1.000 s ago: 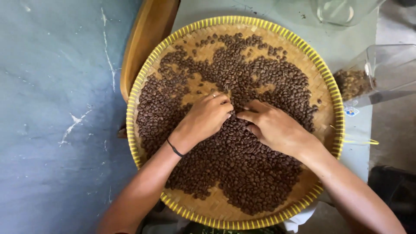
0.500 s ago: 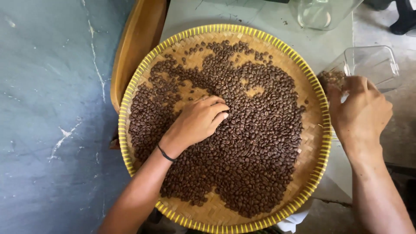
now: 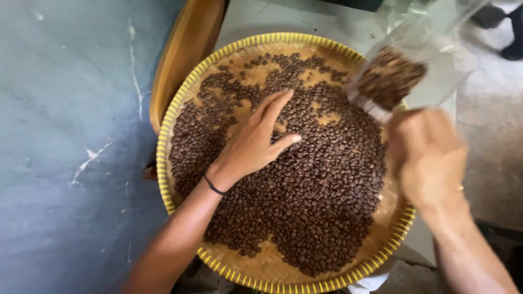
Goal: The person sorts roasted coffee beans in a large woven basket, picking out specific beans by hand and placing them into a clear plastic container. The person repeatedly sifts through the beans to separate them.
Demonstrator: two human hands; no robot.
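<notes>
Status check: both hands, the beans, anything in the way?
Left hand flat on coffee beans in woven tray. Right hand blurred, holding clear container of beans, tilted above tray rim. Nothing blocking.

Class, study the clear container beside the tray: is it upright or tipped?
Tipped. The clear container slants over the tray rim, its beans heaped at its lower end.

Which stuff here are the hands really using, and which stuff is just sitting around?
In use:
left hand flat on the coffee beans
woven tray under the beans
right hand holding the clear container, which has some beans inside

Just sitting around:
wooden chair back
dark shoe
</notes>
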